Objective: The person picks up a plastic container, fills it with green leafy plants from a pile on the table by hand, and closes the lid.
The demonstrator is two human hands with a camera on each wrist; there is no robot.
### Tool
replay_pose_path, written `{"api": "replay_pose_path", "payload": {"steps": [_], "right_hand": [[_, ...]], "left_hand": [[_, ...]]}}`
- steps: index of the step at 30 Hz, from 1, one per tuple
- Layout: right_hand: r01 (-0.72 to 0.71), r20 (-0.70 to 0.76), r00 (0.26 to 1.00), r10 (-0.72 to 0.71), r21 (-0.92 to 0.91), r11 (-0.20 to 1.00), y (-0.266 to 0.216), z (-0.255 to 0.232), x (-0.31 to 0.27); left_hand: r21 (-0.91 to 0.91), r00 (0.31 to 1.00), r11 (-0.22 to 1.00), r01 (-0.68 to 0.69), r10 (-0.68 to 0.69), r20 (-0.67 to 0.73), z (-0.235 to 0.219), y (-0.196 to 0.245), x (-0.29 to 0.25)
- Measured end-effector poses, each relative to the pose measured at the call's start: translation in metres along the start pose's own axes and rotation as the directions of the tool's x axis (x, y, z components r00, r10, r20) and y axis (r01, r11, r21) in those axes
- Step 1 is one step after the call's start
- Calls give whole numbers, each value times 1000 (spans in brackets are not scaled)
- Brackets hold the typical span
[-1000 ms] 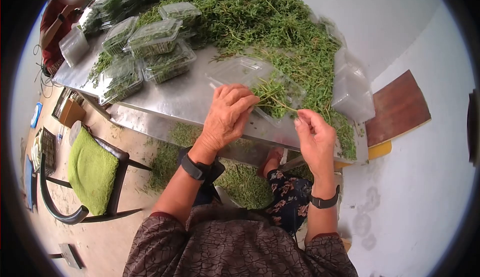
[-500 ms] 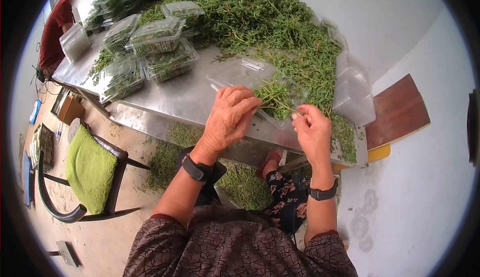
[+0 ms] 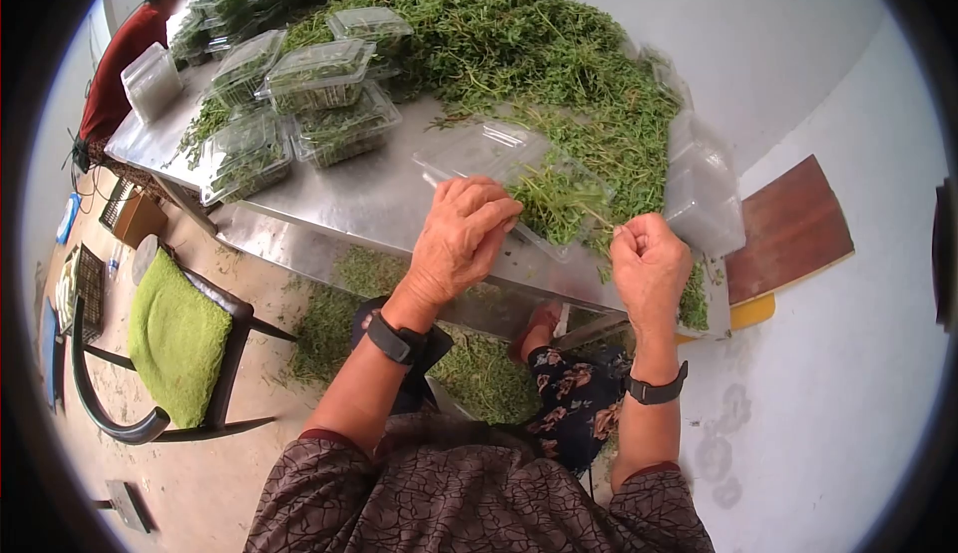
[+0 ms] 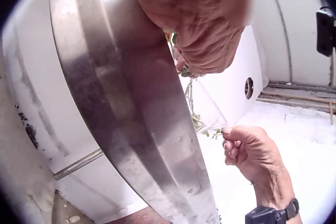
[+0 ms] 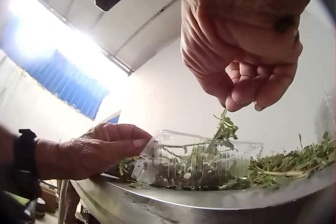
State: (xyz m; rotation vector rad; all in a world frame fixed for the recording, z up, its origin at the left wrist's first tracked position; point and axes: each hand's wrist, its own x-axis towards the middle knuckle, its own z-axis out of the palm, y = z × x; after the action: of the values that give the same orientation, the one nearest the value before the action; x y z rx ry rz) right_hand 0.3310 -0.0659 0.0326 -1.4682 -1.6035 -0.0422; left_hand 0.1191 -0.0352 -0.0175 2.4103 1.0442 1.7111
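An open clear plastic clamshell box holds leafy green sprigs, its lid laid back on the metal table. My left hand is at the box's near left side, fingers bent against the thumb around green stems, mostly hidden behind the fingers. In the right wrist view, leaves stick out below that hand. My right hand, to the right of the box, pinches a thin leafy sprig between thumb and fingertips; it hangs down over the box in that view.
A big heap of greens covers the back of the table. Filled clear boxes are stacked at left, nested boxes at right. Another person is at the far left; a chair with a green cover stands on the floor.
My right hand has drawn away to the right from the left hand, its fingers now curled tighter. My left hand stays nearly in place. The other person has shifted position.
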Motion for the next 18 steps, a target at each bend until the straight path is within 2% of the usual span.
{"api": "replay_pose_path", "payload": {"steps": [1,3,4,6,7,9,10,12,13,15,18], "right_hand": [[1,1,1000,-1,-1,1000,-1,-1,0],[129,-28,991,-134,-135,982,-2,-4,2],[130,-26,991,-135,-136,982,-4,-5,2],[207,5,977,-215,-287,935,-10,-6,5],[209,7,976,-216,-286,935,-12,-5,6],[310,87,950,-301,-402,861,-16,-3,9],[311,88,949,-302,-402,861,-18,-2,10],[403,244,913,-328,-396,825,-25,-2,13],[404,247,912,-328,-393,826,-27,-1,15],[505,337,852,-400,-331,797,-32,0,19],[546,397,816,-420,-292,785,-35,3,23]], "left_hand": [[2,1000,1000,7,-7,8,0,1,0],[3,1000,1000,15,-15,16,-1,1,-1],[6,1000,1000,16,-16,17,-1,2,-1],[10,1000,1000,19,-19,16,-1,2,-1],[11,1000,1000,11,-11,17,-2,2,-1],[12,1000,1000,5,-5,18,-2,2,-1],[6,1000,1000,1,-1,21,-2,1,-1],[1,1000,1000,1,-1,24,-2,1,-1],[-14,999,1000,0,0,33,-2,1,-1],[-29,999,1000,3,-2,43,-3,2,1],[-27,999,1000,10,-9,44,-4,4,1]]}}
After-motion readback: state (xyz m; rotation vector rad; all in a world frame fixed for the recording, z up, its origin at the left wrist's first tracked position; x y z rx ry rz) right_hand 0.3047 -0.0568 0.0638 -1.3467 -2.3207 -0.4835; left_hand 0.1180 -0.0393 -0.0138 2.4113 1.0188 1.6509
